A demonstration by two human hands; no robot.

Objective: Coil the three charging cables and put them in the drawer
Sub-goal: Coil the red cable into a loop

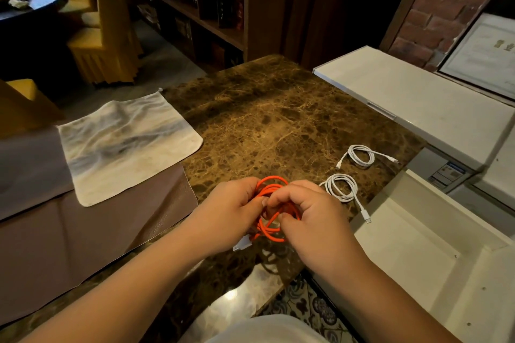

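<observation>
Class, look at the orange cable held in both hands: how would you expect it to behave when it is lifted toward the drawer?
The orange cable probably flops: its loops sag unevenly between the left hand and right hand. It looks light. The coil may spring open if released, since nothing ties it.

cloth left on counter; 2 coiled cables right, drawer beyond.

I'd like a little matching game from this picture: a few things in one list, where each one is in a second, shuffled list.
Things:
1. orange cable
2. white cables
3. cloth
4. drawer

Places:
A. spread flat at the left of the marble top
B. open, at the right, nothing in it
C. held in both hands
D. coiled, lying on the marble top

Pairs: 1-C, 2-D, 3-A, 4-B
</observation>
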